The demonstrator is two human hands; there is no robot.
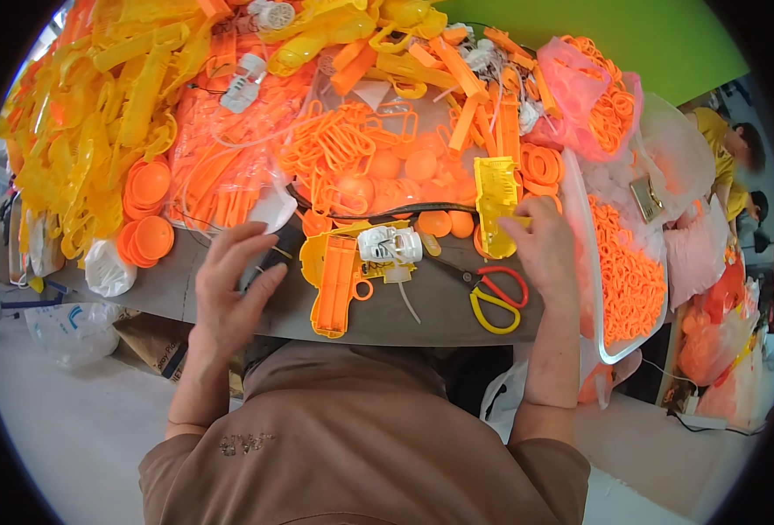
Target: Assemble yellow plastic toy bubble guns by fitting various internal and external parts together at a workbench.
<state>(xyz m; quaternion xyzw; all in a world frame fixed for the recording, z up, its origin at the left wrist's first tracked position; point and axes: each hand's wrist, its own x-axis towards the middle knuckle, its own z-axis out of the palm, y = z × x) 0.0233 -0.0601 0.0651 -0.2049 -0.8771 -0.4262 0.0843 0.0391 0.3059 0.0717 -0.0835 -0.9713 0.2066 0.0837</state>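
At the table's [439, 306] near edge, between heaps of orange and yellow plastic parts, lay a half-built toy gun [339, 280] with its white inner block [390, 244] exposed, flat so both hands stayed free. The right hand [545, 249] pinched a yellow shell piece [495, 206]. The left hand [234, 289] hovered, grip loose, fingers spread. Scissors [492, 293] lay within reach.

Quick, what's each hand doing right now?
Left hand: open, fingers spread, resting on the grey table, holding nothing.
Right hand: closed on a yellow plastic part.
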